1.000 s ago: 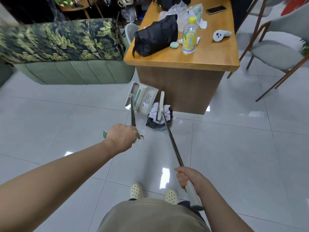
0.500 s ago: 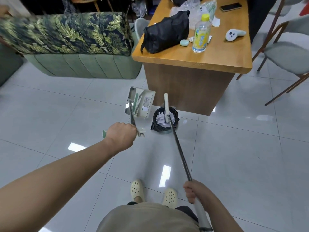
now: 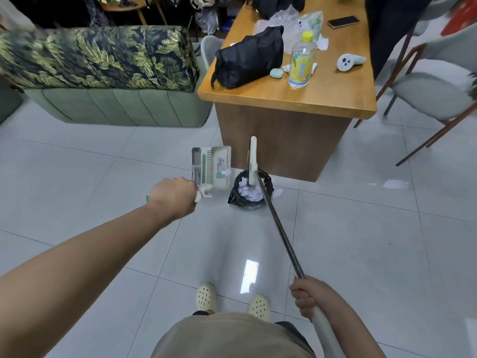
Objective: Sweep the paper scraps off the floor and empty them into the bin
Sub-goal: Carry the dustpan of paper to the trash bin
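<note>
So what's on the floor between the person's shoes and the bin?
Nothing but bare shiny tile, as the head view shows. The broom, held by the right hand, slants above that stretch toward the bin.

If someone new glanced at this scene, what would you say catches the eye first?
Probably the small bin lined with a black bag and full of white paper scraps, on the floor in front of the wooden desk, with the broom head over it. Next, the left hand holding the dustpan just left of the bin, and the right hand gripping the broom's long handle nearer the person.
</note>
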Motion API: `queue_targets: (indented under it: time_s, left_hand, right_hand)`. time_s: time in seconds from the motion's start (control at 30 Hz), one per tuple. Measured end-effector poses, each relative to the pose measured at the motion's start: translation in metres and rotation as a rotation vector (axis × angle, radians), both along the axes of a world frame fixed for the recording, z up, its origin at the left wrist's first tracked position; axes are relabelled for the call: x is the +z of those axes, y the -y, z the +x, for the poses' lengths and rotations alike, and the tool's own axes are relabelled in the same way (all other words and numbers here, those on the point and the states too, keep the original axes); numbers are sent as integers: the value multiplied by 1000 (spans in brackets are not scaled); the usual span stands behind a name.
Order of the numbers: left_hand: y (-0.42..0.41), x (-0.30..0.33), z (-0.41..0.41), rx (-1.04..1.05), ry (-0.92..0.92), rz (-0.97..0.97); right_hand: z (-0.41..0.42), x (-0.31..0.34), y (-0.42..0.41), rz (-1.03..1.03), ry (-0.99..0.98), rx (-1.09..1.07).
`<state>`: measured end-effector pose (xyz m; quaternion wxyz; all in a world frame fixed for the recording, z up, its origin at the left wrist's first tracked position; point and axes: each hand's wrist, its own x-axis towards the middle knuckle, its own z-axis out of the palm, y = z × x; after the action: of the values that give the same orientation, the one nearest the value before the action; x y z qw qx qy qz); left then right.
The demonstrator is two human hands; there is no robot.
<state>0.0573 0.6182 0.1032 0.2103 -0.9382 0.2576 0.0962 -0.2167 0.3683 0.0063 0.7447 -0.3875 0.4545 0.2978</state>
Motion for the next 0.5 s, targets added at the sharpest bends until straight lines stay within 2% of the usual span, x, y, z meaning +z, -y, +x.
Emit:
queue_targets:
  time_s: [0.07,0.13,0.23,0.43,0.5]
  left_hand:
    - [1,-7,-6,-83,-38,79]
    - [-2,-16,-13,-76,-75,73]
    - [-8,-15,-6,22,-53,3]
    - [-14,-14,1,192,-59,-132]
    - [-18,-22,0,266,-83,-199]
  right_hand:
    - [1,11,-2,68,9,-41]
    - [2,18,-3,48,16,-3]
    - [2,25,-8,-55,35,100]
    - [12,50,-12,3,32,4]
    - [17,59,-11,-105,56,77]
